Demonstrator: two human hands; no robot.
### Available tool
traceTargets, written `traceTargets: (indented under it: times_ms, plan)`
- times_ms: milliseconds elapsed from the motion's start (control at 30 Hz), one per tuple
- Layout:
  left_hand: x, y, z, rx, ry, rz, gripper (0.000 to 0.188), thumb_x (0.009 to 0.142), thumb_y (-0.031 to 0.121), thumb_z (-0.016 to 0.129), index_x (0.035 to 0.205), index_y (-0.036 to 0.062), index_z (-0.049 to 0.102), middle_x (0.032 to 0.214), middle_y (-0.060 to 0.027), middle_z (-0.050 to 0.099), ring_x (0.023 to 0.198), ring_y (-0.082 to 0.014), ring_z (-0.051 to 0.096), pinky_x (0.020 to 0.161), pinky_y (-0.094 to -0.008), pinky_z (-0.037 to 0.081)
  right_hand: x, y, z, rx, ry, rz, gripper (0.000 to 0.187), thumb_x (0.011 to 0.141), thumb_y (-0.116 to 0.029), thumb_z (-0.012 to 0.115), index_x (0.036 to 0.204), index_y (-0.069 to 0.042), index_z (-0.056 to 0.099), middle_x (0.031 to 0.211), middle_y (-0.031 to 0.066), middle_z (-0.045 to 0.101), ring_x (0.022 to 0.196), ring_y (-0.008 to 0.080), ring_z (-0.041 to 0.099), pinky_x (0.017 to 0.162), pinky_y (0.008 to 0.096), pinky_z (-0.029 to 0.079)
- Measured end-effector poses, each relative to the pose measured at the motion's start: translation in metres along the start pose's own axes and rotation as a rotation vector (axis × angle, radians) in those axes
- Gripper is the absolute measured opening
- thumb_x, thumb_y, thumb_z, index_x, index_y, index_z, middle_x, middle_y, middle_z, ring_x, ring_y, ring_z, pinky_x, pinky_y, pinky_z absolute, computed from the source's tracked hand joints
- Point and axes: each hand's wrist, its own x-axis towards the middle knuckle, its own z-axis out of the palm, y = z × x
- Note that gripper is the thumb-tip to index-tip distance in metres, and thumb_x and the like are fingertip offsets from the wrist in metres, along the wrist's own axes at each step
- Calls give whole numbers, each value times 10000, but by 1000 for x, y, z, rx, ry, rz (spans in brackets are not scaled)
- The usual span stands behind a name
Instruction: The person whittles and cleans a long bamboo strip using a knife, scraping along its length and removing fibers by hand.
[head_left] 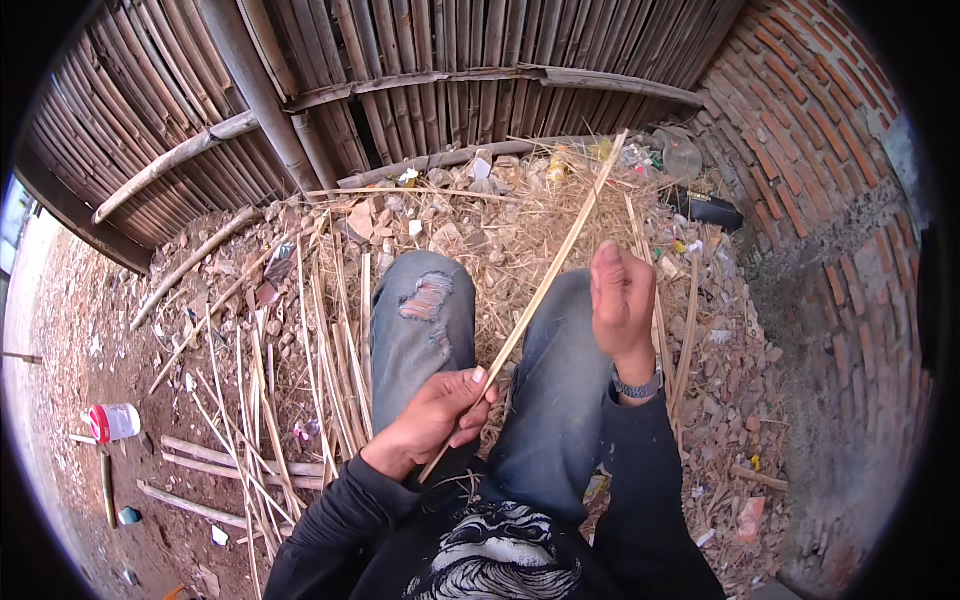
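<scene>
A long, thin split-bamboo strip [556,262] slants from my lap up and away to the right, past my right knee. My left hand [432,418] pinches it near its lower end, between thumb and fingers. Above my right thigh, my right hand [622,302] is closed with the thumb on top, apart from the strip. Its curled fingers hide whatever they may hold. Both my knees, in worn jeans [560,400], are bent under the strip.
Several bamboo strips [345,385] lie to my left, beside thicker sticks [205,508]. A white and red tub [114,423] stands farther left. Rubble and straw-like shavings [540,215] cover the ground ahead. A bamboo wall [450,110] closes the far side, a brick wall [810,150] the right.
</scene>
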Motion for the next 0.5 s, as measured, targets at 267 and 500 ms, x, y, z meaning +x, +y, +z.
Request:
traceTargets:
  times_ms: [267, 500]
  plan:
    - [6, 3, 6, 67, 70, -8, 355, 1146, 374, 479, 1021, 61, 591, 645, 15, 465, 440, -82, 380, 423, -227, 308, -45, -49, -13, -572, -298, -60, 505, 1019, -355, 658, 637, -37, 575, 533, 160, 513, 457, 331, 534, 481, 443, 391]
    - [21, -17, 11, 114, 107, -16, 357, 1136, 375, 512, 1001, 51, 577, 624, 19, 446, 411, -76, 332, 386, -242, 263, -92, -19, -18, -770, -532, -105, 532, 979, -483, 677, 642, -71, 671, 560, 174, 620, 551, 397, 661, 533, 502, 526]
